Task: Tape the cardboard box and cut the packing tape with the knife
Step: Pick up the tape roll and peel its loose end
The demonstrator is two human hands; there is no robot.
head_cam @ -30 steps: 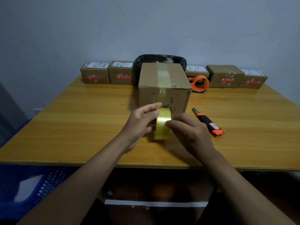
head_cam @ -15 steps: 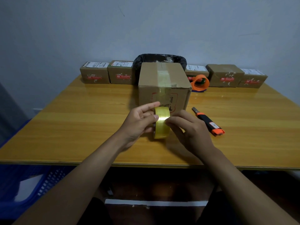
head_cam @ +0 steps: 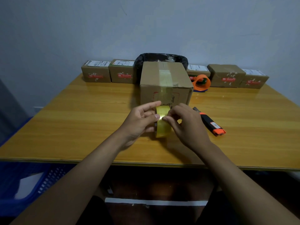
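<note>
A brown cardboard box (head_cam: 151, 78) stands in the middle of the wooden table (head_cam: 81, 114), with a strip of clear tape running over its top and down its front. Just in front of it a yellowish roll of packing tape (head_cam: 163, 129) stands on edge. My left hand (head_cam: 139, 120) grips the roll from the left, thumb on its rim. My right hand (head_cam: 188, 125) pinches at the tape on the roll's top with thumb and forefinger. An orange and black utility knife (head_cam: 211, 123) lies on the table to the right of my right hand.
Several small labelled cardboard parcels (head_cam: 96, 72) line the table's far edge against the wall. A bin with a black liner (head_cam: 162, 56) sits behind the box. An orange tape dispenser (head_cam: 202, 82) stands at the back right. A blue plastic crate (head_cam: 24, 184) is on the floor at the left.
The roll has moved slightly closer to the box, and my right fingertips have shifted up onto the top of the roll, beside my left thumb.
</note>
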